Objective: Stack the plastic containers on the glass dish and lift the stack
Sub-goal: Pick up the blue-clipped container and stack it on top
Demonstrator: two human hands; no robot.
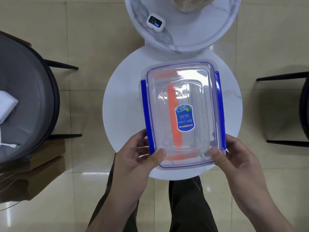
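Over the small white round table [120, 101], the left hand [133, 158] and right hand [237, 158] clasp the near corners of the blue-clipped container [182, 113], seemingly mid-lift, needing a level, steady raise.

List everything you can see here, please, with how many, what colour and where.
Container: one on top, clear with blue side clips and a blue label, held over the lower table; orange-trimmed parts show through it.
Tables: two, round, white; the upper one marbled.
Device: one, white with a dark screen, on the upper table.
Chairs: two, dark-framed, left and right.
Cloth: one, white, on the left chair.
Boxes: brown, lower left; count unclear.
Left hand: grips the near left corner.
Right hand: grips the near right corner.
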